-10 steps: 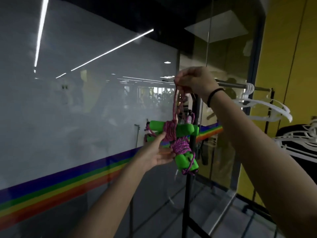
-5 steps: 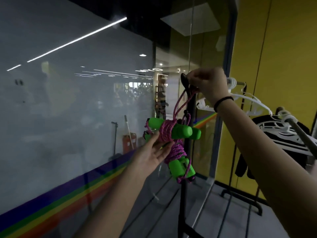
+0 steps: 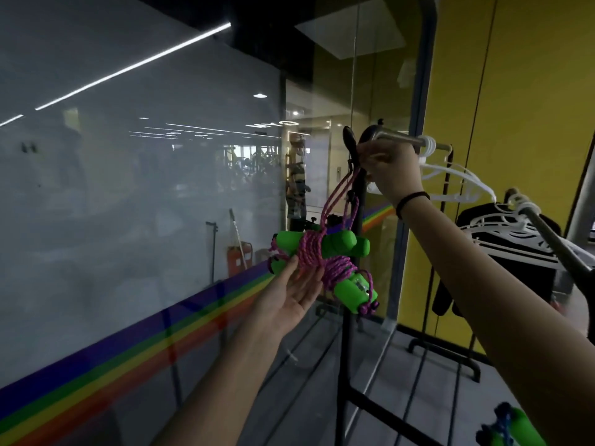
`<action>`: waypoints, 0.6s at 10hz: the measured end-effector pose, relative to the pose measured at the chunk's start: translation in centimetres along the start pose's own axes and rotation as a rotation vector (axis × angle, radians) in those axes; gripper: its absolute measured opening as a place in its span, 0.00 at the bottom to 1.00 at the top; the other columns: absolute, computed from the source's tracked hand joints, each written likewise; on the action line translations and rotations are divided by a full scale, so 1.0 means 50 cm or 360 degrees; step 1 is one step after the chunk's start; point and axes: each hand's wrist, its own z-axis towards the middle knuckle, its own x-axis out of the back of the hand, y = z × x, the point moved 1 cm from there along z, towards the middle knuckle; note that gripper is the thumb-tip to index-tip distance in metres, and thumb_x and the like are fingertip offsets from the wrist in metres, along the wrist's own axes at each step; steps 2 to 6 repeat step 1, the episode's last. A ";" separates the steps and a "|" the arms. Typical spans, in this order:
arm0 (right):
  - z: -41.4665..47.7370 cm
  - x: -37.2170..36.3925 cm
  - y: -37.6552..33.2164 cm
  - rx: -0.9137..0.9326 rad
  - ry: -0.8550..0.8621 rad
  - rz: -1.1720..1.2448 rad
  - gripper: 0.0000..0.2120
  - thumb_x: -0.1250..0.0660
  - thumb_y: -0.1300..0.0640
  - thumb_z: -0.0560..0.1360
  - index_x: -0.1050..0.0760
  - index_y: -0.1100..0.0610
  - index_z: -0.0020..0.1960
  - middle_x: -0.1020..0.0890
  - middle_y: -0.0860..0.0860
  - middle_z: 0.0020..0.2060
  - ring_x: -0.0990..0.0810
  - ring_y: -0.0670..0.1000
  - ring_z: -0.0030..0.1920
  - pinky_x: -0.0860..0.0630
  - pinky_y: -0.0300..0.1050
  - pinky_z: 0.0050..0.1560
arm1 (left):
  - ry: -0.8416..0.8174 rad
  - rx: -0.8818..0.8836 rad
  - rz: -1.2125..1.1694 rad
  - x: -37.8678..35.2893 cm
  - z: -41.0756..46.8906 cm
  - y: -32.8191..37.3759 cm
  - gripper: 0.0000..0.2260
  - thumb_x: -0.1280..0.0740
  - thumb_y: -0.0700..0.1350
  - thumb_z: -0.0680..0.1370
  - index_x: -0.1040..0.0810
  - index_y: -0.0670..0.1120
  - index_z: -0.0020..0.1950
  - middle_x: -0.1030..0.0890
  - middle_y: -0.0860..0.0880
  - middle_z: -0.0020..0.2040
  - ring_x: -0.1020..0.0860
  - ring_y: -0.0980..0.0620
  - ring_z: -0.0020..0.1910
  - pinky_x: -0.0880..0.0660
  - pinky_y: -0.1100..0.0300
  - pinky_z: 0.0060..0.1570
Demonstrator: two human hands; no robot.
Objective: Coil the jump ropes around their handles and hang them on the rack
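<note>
A pink jump rope is coiled around its green foam handles and hangs by a loop beside the black rack post. My right hand pinches the top of that loop just under the metal rack bar, next to a black hook at the post's top. My left hand is flat and open, its fingers propping the bundle from below and the left. A second rope with green handles and blue cord shows at the bottom right corner.
White plastic hangers hang on the bar right of my hand. More hangers and dark clothing crowd a second bar at the right. A glass wall with a rainbow stripe runs along the left, a yellow wall behind.
My view swung right, so the rack end and bar now show. My right hand carried the loop up beside the hook; my left hand stayed under the bundle.
</note>
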 end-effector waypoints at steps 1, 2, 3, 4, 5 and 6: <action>-0.014 0.010 -0.018 -0.0041 0.0053 0.0035 0.09 0.36 0.62 0.74 0.20 0.55 0.49 0.18 0.50 0.45 0.21 0.48 0.45 0.21 0.45 0.49 | 0.0050 0.0002 0.0036 0.003 -0.021 -0.009 0.10 0.34 0.42 0.75 0.23 0.36 0.50 0.18 0.40 0.47 0.20 0.46 0.49 0.22 0.51 0.46; -0.014 0.010 -0.018 -0.0041 0.0053 0.0035 0.09 0.36 0.62 0.74 0.20 0.55 0.49 0.18 0.50 0.45 0.21 0.48 0.45 0.21 0.45 0.49 | 0.0050 0.0002 0.0036 0.003 -0.021 -0.009 0.10 0.34 0.42 0.75 0.23 0.36 0.50 0.18 0.40 0.47 0.20 0.46 0.49 0.22 0.51 0.46; -0.014 0.010 -0.018 -0.0041 0.0053 0.0035 0.09 0.36 0.62 0.74 0.20 0.55 0.49 0.18 0.50 0.45 0.21 0.48 0.45 0.21 0.45 0.49 | 0.0050 0.0002 0.0036 0.003 -0.021 -0.009 0.10 0.34 0.42 0.75 0.23 0.36 0.50 0.18 0.40 0.47 0.20 0.46 0.49 0.22 0.51 0.46; -0.014 0.010 -0.018 -0.0041 0.0053 0.0035 0.09 0.36 0.62 0.74 0.20 0.55 0.49 0.18 0.50 0.45 0.21 0.48 0.45 0.21 0.45 0.49 | 0.0050 0.0002 0.0036 0.003 -0.021 -0.009 0.10 0.34 0.42 0.75 0.23 0.36 0.50 0.18 0.40 0.47 0.20 0.46 0.49 0.22 0.51 0.46; -0.014 0.010 -0.018 -0.0041 0.0053 0.0035 0.09 0.36 0.62 0.74 0.20 0.55 0.49 0.18 0.50 0.45 0.21 0.48 0.45 0.21 0.45 0.49 | 0.0050 0.0002 0.0036 0.003 -0.021 -0.009 0.10 0.34 0.42 0.75 0.23 0.36 0.50 0.18 0.40 0.47 0.20 0.46 0.49 0.22 0.51 0.46; -0.014 0.010 -0.018 -0.0041 0.0053 0.0035 0.09 0.36 0.62 0.74 0.20 0.55 0.49 0.18 0.50 0.45 0.21 0.48 0.45 0.21 0.45 0.49 | 0.0050 0.0002 0.0036 0.003 -0.021 -0.009 0.10 0.34 0.42 0.75 0.23 0.36 0.50 0.18 0.40 0.47 0.20 0.46 0.49 0.22 0.51 0.46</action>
